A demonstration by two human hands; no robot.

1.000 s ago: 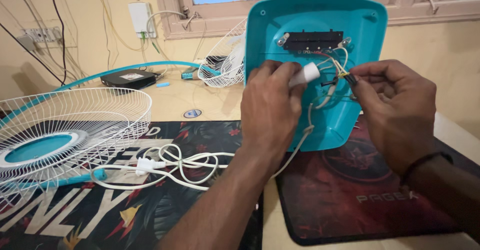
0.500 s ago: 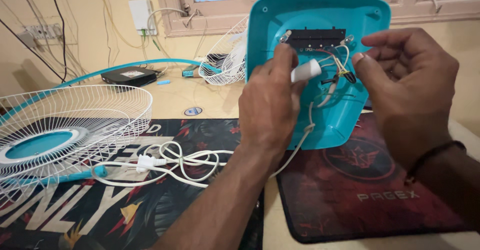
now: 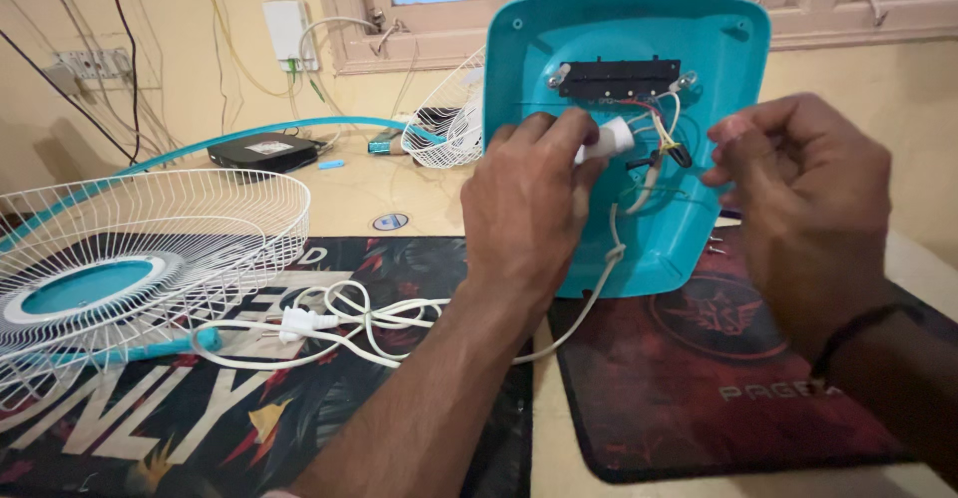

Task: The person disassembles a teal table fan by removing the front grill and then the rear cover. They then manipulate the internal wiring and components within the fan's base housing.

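1. The table (image 3: 349, 194) is yellowish, with a dark printed mat (image 3: 200, 418) over its near left part and a red and black mat (image 3: 699, 388) over its near right part. A bare strip shows between the two mats at the near edge.
2. A white wire grille (image 3: 150, 249) lies at the left edge, over the left mat's far corner. Open table lies behind it, up to a black box (image 3: 264, 151) near the wall.
3. The teal base (image 3: 629, 129) stands upright on the far edge of the red mat, its hollow underside facing the camera. A black switch block (image 3: 619, 77) sits near its top, with loose wires (image 3: 659, 144) hanging below it.
4. The left hand (image 3: 529, 209) is in front of the base's left half. Its fingers are curled together and pinch a small white cylinder (image 3: 607, 142) against the base.
5. The right hand (image 3: 808, 199) hovers just right of the base. Its fingers are bunched at the tips near the wires; whether they pinch anything cannot be told.
6. A white cord (image 3: 339, 323) lies coiled on the left mat, running up past a knot into the base's lower edge.
7. A second grille (image 3: 449, 124) stands behind the base, at the far edge.
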